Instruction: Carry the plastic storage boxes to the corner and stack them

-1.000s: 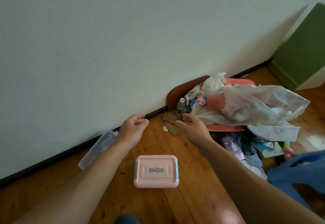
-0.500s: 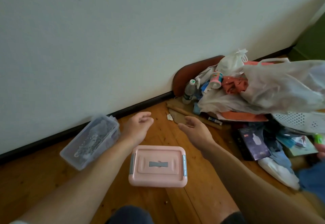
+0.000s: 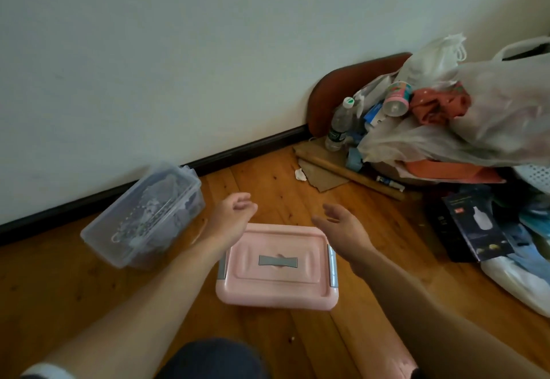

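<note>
The pink storage box (image 3: 276,285) sits lid-on upon the wooden floor (image 3: 268,179). Above its far corners hang the left hand (image 3: 233,215), fingers loosely curled and empty, and the right hand (image 3: 342,225), fingers relaxed and apart. The clear storage box (image 3: 143,215) lies to its left.

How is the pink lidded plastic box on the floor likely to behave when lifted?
The pink lidded plastic box looks rigid, so it should probably keep its shape. Its grey side latches appear closed, so it likely stays shut. Weight is unclear: the opaque walls hide any contents.
</note>
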`<state>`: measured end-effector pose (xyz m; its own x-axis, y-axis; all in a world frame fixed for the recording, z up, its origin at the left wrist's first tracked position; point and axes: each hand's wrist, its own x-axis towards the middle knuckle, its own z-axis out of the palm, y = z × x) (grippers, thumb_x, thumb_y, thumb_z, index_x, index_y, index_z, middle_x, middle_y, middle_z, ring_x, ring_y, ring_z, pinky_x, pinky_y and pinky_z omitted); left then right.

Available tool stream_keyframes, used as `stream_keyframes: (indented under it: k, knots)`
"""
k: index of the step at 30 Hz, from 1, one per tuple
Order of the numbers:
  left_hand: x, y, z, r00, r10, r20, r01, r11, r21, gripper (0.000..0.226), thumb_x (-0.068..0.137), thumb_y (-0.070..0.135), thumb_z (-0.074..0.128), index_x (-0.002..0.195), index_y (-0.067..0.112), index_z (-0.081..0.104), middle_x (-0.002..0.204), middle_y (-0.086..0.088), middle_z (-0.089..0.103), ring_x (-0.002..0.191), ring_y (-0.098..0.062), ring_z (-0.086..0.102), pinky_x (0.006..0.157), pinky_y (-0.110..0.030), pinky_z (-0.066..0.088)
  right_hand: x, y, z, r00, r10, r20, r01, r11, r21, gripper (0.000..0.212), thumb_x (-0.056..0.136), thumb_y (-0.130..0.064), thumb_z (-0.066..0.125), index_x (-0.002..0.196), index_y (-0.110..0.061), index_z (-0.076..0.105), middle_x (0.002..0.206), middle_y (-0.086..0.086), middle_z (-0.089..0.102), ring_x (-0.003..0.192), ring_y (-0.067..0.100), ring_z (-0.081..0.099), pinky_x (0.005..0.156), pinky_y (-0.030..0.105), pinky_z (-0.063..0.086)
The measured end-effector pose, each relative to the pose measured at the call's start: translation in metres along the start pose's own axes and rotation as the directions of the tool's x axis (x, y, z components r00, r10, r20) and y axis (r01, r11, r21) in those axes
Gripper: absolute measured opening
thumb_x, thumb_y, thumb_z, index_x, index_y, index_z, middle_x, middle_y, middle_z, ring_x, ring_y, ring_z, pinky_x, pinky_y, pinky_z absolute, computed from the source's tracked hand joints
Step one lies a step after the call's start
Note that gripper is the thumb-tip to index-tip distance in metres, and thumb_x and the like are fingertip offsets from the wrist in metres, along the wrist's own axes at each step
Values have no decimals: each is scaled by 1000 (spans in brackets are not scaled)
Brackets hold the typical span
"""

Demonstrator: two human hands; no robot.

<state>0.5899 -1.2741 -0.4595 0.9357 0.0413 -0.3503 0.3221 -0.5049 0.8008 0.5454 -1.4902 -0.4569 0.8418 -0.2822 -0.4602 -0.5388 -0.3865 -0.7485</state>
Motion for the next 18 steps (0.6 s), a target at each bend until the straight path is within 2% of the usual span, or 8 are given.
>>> stream_keyframes:
  k: [5, 8, 10, 14, 16, 18]
  knots:
    - [4, -28, 10, 997, -51, -50, 54, 997, 58, 43, 91, 42, 58, 132, 34, 50, 125, 14, 54, 112, -9, 51, 94, -35, 43, 5, 30, 9, 998, 67, -2, -67, 998, -4, 55, 88, -46, 63, 139, -33, 45, 139, -3, 53, 108, 13, 55, 76, 31, 51]
    - [5, -43, 13, 996, -55, -71, 59, 997, 50, 44, 91, 38, 59, 133, 34, 49, 133, 9, 54, 112, -6, 48, 90, -31, 40, 6, 43, 14, 993, 116, -7, -116, 993, -6, 54, 89, -48, 61, 139, -35, 44, 139, -3, 52, 103, 13, 54, 72, 30, 51]
    - [5, -51, 12, 992, -89, -86, 93, 995, 46, 50, 90, 38, 61, 138, 33, 45, 139, 7, 49, 116, -9, 47, 92, -32, 39, 7, 51, 17, 991, 133, 0, -133, 991, -3, 55, 91, -46, 60, 141, -33, 42, 141, 0, 50, 107, 18, 56, 75, 33, 53]
    - [6, -65, 8, 977, -202, -61, 206, 976, 64, 66, 89, 42, 61, 147, 30, 32, 155, 3, 30, 137, -22, 35, 108, -49, 34, 8, 58, 23, 991, 136, 9, -136, 990, -33, 61, 91, -46, 60, 144, -30, 36, 144, 3, 47, 105, 19, 57, 62, 26, 52]
    - [5, -72, 9, 964, -267, -8, 267, 961, 72, 73, 88, 45, 62, 150, 28, 27, 160, 2, 20, 140, -25, 30, 110, -53, 30, 9, 61, 25, 988, 151, 11, -150, 986, -71, 69, 89, -47, 61, 148, -29, 30, 148, 4, 42, 116, 24, 56, 78, 36, 57]
    - [4, -75, 10, 946, -320, 56, 318, 947, 43, 77, 88, 47, 62, 151, 27, 23, 159, 0, 21, 140, -27, 30, 111, -54, 28, 8, 64, 27, 985, 171, 22, -168, 980, -110, 77, 88, -50, 63, 151, -28, 23, 152, 5, 36, 126, 29, 50, 93, 47, 52]
